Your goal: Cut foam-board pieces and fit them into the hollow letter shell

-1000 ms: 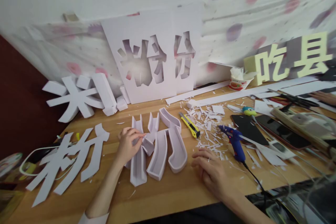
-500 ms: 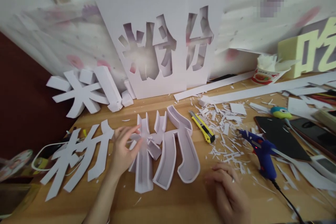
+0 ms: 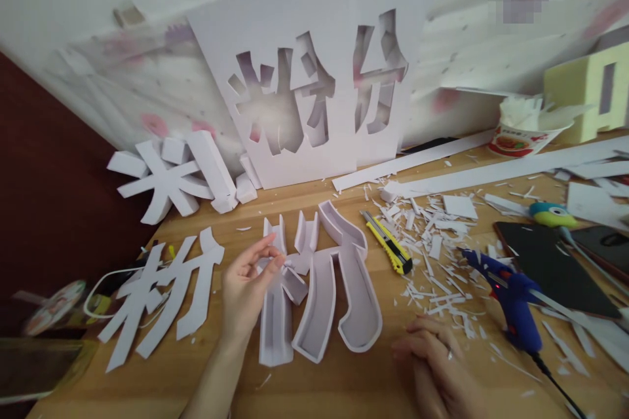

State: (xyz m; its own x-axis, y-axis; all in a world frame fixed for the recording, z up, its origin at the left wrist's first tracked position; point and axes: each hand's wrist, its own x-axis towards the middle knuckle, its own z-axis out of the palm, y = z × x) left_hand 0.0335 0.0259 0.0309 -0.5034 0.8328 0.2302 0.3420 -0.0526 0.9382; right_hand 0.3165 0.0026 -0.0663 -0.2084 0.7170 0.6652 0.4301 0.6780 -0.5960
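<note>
Left hand bent over white letter; right hand loosely curled.

A wooden surface is carrying a hollow letter, with a flat letter lying to its left. A cutter is resting right of the hollow letter, beside scraps; farther right, a glue gun and a phone are lying.
</note>
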